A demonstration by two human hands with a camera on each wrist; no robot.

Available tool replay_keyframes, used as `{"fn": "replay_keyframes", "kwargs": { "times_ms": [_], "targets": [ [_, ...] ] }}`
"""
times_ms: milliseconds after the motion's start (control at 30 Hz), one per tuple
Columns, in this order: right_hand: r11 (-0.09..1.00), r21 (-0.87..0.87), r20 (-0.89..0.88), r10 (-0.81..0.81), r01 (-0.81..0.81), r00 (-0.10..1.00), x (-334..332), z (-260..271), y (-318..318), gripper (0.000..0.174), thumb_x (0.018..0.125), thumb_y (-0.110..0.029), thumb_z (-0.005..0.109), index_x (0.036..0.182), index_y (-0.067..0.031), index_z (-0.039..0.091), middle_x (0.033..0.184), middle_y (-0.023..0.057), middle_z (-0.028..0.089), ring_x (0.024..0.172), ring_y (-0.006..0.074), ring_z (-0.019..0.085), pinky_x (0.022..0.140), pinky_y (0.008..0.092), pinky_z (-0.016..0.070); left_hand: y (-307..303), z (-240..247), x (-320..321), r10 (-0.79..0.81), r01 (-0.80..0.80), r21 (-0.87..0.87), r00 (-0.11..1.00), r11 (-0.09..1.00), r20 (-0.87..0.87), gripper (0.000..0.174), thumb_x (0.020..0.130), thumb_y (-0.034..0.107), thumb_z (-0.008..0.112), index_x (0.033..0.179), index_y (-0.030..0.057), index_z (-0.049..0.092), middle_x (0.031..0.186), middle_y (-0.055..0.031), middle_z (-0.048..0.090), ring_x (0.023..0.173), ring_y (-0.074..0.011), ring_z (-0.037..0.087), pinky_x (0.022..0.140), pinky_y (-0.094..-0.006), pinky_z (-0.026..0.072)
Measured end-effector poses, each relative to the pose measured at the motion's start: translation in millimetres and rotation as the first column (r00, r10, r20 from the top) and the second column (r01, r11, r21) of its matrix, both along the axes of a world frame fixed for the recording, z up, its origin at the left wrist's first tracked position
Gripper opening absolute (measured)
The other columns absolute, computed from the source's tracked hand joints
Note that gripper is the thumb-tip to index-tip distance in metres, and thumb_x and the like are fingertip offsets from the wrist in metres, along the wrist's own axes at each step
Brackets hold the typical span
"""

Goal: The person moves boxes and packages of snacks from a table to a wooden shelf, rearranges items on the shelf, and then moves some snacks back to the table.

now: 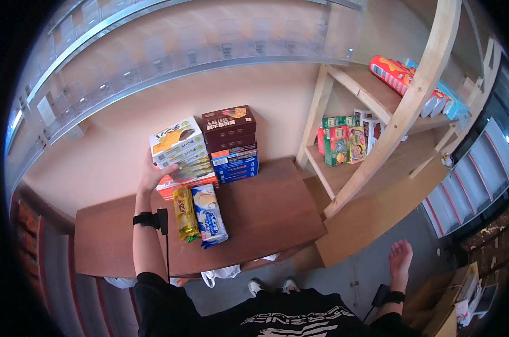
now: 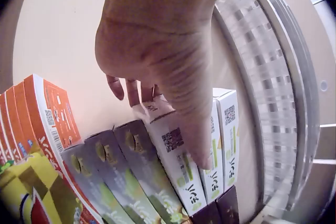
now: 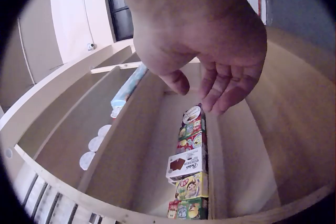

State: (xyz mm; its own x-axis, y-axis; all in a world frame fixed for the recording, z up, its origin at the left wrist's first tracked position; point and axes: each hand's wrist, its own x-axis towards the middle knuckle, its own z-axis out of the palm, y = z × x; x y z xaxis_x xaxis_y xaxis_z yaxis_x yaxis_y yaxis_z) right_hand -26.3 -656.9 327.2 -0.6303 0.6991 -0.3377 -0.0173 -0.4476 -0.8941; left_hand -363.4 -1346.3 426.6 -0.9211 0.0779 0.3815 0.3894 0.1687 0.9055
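Note:
My left hand (image 1: 153,173) is at a stack of white boxes (image 1: 178,137), its thumb across their near side. The left wrist view shows the hand (image 2: 163,66) with its thumb on a white box (image 2: 176,153) and its fingers behind. Grey-green boxes (image 2: 131,166) and orange boxes (image 2: 39,113) are stacked below. Beside them stand brown boxes (image 1: 229,124) over blue boxes (image 1: 236,168). A yellow packet (image 1: 186,213) and a blue-white packet (image 1: 209,216) lie in front. My right hand (image 1: 400,259) hangs empty at the right, fingers loose; the right wrist view shows it (image 3: 210,50) too.
All these stacks rest on a brown table (image 1: 265,205). A clear-fronted rail (image 1: 226,55) runs overhead. To the right, a wooden shelf (image 1: 372,90) holds red and blue packages above and small boxes (image 1: 337,143) below. A cardboard box (image 1: 439,303) is at the lower right.

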Motion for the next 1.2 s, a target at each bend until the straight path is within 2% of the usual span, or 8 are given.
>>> {"fn": "replay_keyframes", "kwargs": {
  "times_ms": [200, 267, 433, 667, 800, 933, 1033, 1200],
  "targets": [
    [1.0, 0.029, -0.01, -0.01, 0.01, 1.0, 9, 8, 2, 0.03, 0.082, -0.043, 0.059, 0.097, -0.0181, 0.056, 0.092, -0.0034, 0.056, 0.088, 0.0139, 0.052, 0.079, 0.0311, 0.0328, 0, -14, -3, 0.079, -0.076, 0.047, 0.995, 0.996, -0.058, 0.076, 0.066, 0.016, 0.084, 0.127, -0.0011, 0.041, 0.114, -0.0121, 0.058, 0.105, -0.0197, 0.058, 0.089, -0.0349, 0.0479],
    [1.0, -0.011, -0.046, 0.003, -0.003, 0.999, 7, 6, 5, 0.025, 0.081, -0.038, 0.062, 0.092, -0.0167, 0.056, 0.084, -0.0035, 0.056, 0.08, 0.0132, 0.054, 0.068, 0.0277, 0.036, 0, -16, -1, 0.122, -0.123, -0.005, 0.987, 0.992, -0.1, 0.077, 0.065, 0.016, 0.084, 0.127, -0.0018, 0.041, 0.115, -0.0128, 0.058, 0.106, -0.0206, 0.057, 0.089, -0.0353, 0.0479],
    [0.995, -0.095, -0.08, 0.005, -0.013, 0.997, 2, -7, 16, 0.022, 0.083, -0.036, 0.06, 0.091, -0.0163, 0.055, 0.084, -0.0031, 0.056, 0.08, 0.0136, 0.054, 0.068, 0.0281, 0.0361, 2, -4, 19, 0.272, -0.295, -0.145, 0.95, 0.945, -0.155, 0.078, 0.064, 0.017, 0.085, 0.125, -0.0039, 0.042, 0.116, -0.0147, 0.056, 0.109, -0.023, 0.054, 0.091, -0.0371, 0.0466],
    [0.988, -0.153, -0.062, -0.021, 0.012, 0.998, 7, -20, 40, 0.025, 0.082, -0.038, 0.061, 0.092, -0.0155, 0.055, 0.084, -0.0032, 0.057, 0.08, 0.0138, 0.054, 0.069, 0.0294, 0.0367, -7, -12, 72, 0.398, -0.413, -0.1, 0.906, 0.905, -0.141, 0.073, 0.066, 0.013, 0.083, 0.125, -0.0058, 0.043, 0.115, -0.0132, 0.055, 0.107, -0.0218, 0.055, 0.093, -0.0369, 0.0462],
    [0.977, -0.191, -0.082, 0.077, -0.092, 0.994, 3, -49, 63, 0.024, 0.084, -0.037, 0.059, 0.093, -0.0147, 0.056, 0.082, -0.0031, 0.057, 0.082, 0.0144, 0.056, 0.068, 0.0295, 0.039, 11, -7, 130, 0.446, -0.445, 0.024, 0.89, 0.895, -0.092, 0.071, 0.067, 0.009, 0.082, 0.125, -0.0048, 0.045, 0.115, -0.011, 0.056, 0.105, -0.0192, 0.056, 0.091, -0.0341, 0.0462],
    [0.915, -0.144, -0.067, 0.371, -0.377, 0.926, -24, -62, 42, 0.024, 0.087, -0.035, 0.055, 0.097, -0.0127, 0.057, 0.089, 0.0016, 0.061, 0.085, 0.0164, 0.059, 0.067, 0.0296, 0.0427, 29, -12, 181, 0.476, -0.48, -0.018, 0.874, 0.877, -0.093, 0.069, 0.065, 0.004, 0.082, 0.124, -0.0037, 0.046, 0.114, -0.0103, 0.058, 0.105, -0.0187, 0.057, 0.09, -0.0325, 0.048],
    [0.788, -0.109, -0.052, 0.605, -0.606, 0.795, -52, -59, 0, 0.027, 0.092, -0.031, 0.05, 0.106, -0.0097, 0.058, 0.096, 0.0059, 0.064, 0.089, 0.0176, 0.061, 0.069, 0.0293, 0.0442, 63, -18, 217, 0.45, -0.443, 0.099, 0.889, 0.891, -0.082, 0.069, 0.065, 0.005, 0.082, 0.123, -0.0032, 0.047, 0.113, -0.0097, 0.059, 0.105, -0.0185, 0.058, 0.091, -0.0328, 0.0474],
    [0.312, -0.001, -0.129, 0.942, -0.95, 0.309, -80, -5, -81, 0.034, 0.096, -0.028, 0.044, 0.12, -0.0044, 0.052, 0.111, 0.0103, 0.062, 0.105, 0.0202, 0.059, 0.083, 0.0317, 0.046, 126, -28, 258, 0.418, -0.412, 0.087, 0.905, 0.907, -0.077, 0.066, 0.064, 0.004, 0.083, 0.119, -0.0019, 0.048, 0.113, -0.0094, 0.059, 0.104, -0.0176, 0.058, 0.092, -0.0323, 0.0462]
  ]
}}
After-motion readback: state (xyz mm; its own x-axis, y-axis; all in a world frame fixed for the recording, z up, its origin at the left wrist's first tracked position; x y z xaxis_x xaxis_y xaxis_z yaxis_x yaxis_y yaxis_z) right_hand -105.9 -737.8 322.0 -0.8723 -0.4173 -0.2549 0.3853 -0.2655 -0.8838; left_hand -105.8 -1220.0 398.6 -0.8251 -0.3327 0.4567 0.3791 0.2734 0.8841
